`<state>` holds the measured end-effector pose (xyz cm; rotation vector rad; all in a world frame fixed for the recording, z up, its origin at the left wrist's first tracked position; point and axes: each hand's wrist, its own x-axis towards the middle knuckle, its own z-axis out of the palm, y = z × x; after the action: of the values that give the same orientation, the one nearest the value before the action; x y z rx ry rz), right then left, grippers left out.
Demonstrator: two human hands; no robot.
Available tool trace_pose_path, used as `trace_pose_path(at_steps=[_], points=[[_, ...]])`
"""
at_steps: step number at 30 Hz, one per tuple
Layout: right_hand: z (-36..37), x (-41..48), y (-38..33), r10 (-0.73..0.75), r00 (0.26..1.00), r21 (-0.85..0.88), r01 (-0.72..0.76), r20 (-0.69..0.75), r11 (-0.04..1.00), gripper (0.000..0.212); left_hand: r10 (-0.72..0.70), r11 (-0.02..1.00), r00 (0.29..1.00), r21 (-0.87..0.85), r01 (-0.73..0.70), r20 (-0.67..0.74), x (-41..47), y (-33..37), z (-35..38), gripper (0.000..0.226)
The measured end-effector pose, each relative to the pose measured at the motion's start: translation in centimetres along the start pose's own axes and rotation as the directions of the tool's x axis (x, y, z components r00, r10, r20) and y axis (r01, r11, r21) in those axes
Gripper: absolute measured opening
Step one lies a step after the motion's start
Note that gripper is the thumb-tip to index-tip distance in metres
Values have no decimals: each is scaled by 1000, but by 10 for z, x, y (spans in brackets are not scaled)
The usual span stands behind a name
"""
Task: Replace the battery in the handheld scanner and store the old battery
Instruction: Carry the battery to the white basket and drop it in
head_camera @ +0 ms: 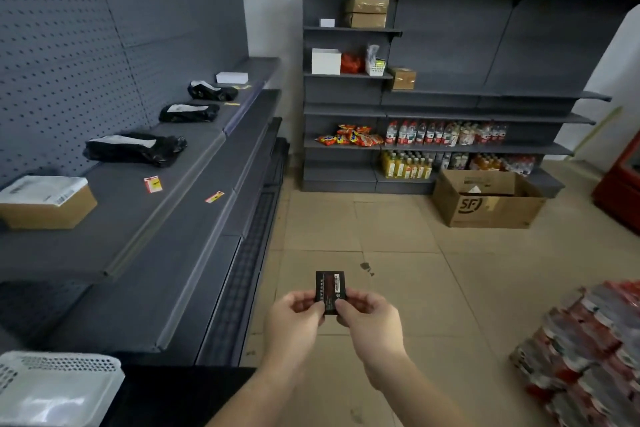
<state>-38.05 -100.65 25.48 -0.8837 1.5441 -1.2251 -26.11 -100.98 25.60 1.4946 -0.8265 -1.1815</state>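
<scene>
Head view: battery (330, 291) held in both hands over the tiled floor (398, 253)

Left hand (294, 321) pinches the battery's lower left edge between thumb and fingers; right hand (369, 321) pinches its lower right edge, thumb on the label face. Battery is black, flat, upright, label toward the camera, upper half clear of the fingers. Grey shelving (166, 218) runs along the left with black parcels (135, 148) on it; white perforated basket (55, 388) at the lower left corner. Scanner not seen in this view
</scene>
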Motion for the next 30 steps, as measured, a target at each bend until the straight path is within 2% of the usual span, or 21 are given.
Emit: trace_pose_path(at_steps=[6,11,15,18,20,23,25,28,30], points=[[57,71,-12,16,989,-59,-7,148,998,17,-15,999,991,29,19,-133,80,7,-12,20],[137,132,3,100,929,-176,-38,358,984,16,-99,994,922,1,107,-375,139,0,-48,19],[215,147,31,190,776,-348,40,602,937,17,-242,970,777,-156,186,-581,158,-28,-99,16],[265,131,48,226,627,-384,127,746,915,16,-319,947,610,-270,174,-726,148,-44,-136,16],[293,114,61,264,501,-414,215,824,885,15,-350,936,487,-307,170,-800,136,-47,-158,14],[329,85,74,345,359,-459,306,867,834,15,-422,906,315,-387,170,-850,119,-55,-190,13],[355,68,82,382,308,-475,331,871,816,16,-460,888,250,-435,150,-852,114,-65,-212,14],[397,46,100,424,224,-480,404,877,779,13,-503,864,197,-481,149,-842,118,-83,-248,17],[426,37,112,444,216,-494,421,869,761,18,-519,853,171,-495,164,-838,129,-96,-274,18]])
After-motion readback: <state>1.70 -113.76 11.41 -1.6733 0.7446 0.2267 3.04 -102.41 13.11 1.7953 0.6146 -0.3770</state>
